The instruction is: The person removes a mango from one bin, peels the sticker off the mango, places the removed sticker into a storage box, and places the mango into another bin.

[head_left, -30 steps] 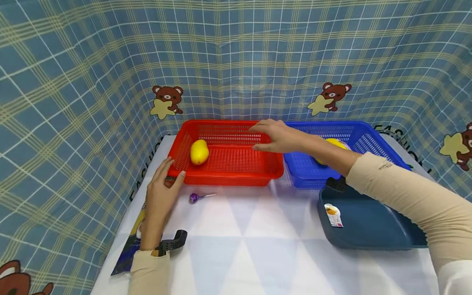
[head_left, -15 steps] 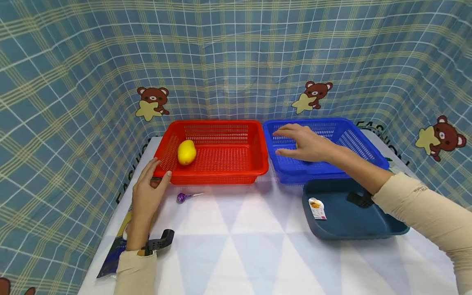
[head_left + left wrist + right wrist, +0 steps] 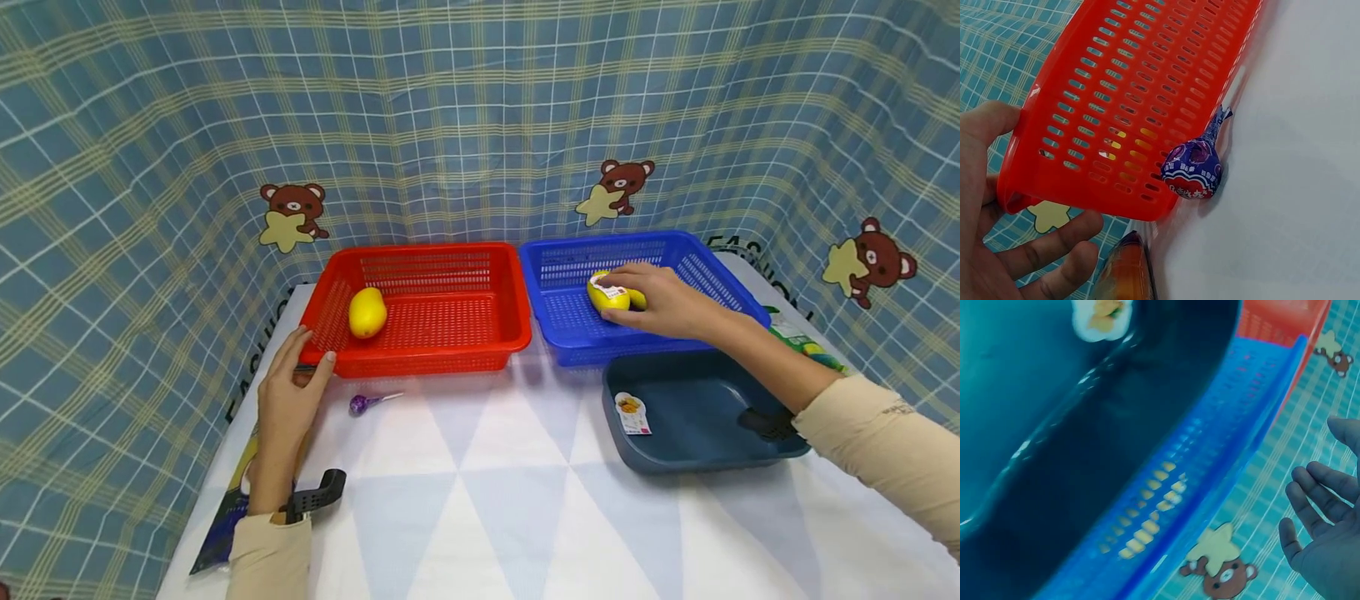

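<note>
My left hand [image 3: 288, 404] rests at the near left corner of the red basket [image 3: 427, 364], thumb at the rim and fingers loosely bent. The left wrist view shows its thumb [image 3: 999, 119] touching the rim, one finger partly hidden behind it. A smooth yellow fruit [image 3: 367, 312] lies inside. My right hand [image 3: 663, 300] is over the blue basket [image 3: 558, 321], its spread fingers at a yellow, rounded thing with a white printed label [image 3: 609, 300]. More yellow shows behind the hand. In the right wrist view the right hand [image 3: 1325, 519] has nothing between its fingers.
A purple-wrapped lollipop [image 3: 360, 405] lies before the red basket. A dark blue tub [image 3: 697, 417] with a food-picture label [image 3: 632, 414] stands in front of the blue basket. A dark packet [image 3: 225, 521] lies left, a green packet [image 3: 798, 337] right. Plaid cloth surrounds the table.
My right hand has moved from above the red basket to the blue basket, lowering to the labelled yellow thing. The left hand stays at the red basket's corner. The whole view has shifted.
</note>
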{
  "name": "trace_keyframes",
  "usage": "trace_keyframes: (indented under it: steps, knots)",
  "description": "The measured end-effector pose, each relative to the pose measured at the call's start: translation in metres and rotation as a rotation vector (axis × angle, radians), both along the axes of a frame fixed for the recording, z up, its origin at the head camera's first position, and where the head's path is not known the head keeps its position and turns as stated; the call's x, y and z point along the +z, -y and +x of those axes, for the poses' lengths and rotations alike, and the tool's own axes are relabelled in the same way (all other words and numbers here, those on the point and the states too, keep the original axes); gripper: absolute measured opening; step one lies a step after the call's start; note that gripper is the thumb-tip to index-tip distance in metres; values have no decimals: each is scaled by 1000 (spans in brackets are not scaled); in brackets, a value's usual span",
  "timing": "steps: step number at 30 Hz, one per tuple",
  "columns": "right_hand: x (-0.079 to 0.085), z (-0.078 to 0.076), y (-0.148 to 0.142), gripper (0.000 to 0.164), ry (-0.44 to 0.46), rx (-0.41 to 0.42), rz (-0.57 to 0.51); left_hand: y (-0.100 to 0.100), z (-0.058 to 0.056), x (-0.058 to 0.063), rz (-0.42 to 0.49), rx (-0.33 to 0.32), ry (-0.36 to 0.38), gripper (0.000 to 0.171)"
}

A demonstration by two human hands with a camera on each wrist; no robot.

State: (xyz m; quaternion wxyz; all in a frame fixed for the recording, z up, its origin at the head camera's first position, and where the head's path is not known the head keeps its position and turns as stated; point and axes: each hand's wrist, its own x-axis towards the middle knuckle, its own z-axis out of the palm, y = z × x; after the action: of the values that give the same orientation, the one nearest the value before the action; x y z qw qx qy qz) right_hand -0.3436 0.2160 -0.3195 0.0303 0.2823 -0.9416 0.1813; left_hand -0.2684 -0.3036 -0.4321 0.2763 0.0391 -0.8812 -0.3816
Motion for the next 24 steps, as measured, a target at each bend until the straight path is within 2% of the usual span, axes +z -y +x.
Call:
trace_keyframes:
  steps: [6, 12, 17, 24]
  knots:
    - [-5, 5, -28, 49, 9, -53, 37, -1, 0, -2, 4, 29, 48, 60]
    - [-9, 8, -58, 54, -12, -137, 56, -1, -1, -2, -3, 38, 61, 60]
    - [-13, 9, -83, 56, -25, -182, 62, -2, 0, 0, -12, 36, 72, 61]
    - [-21, 10, -118, 62, -49, -241, 91, -7, 1, 4, -26, 58, 125, 62]
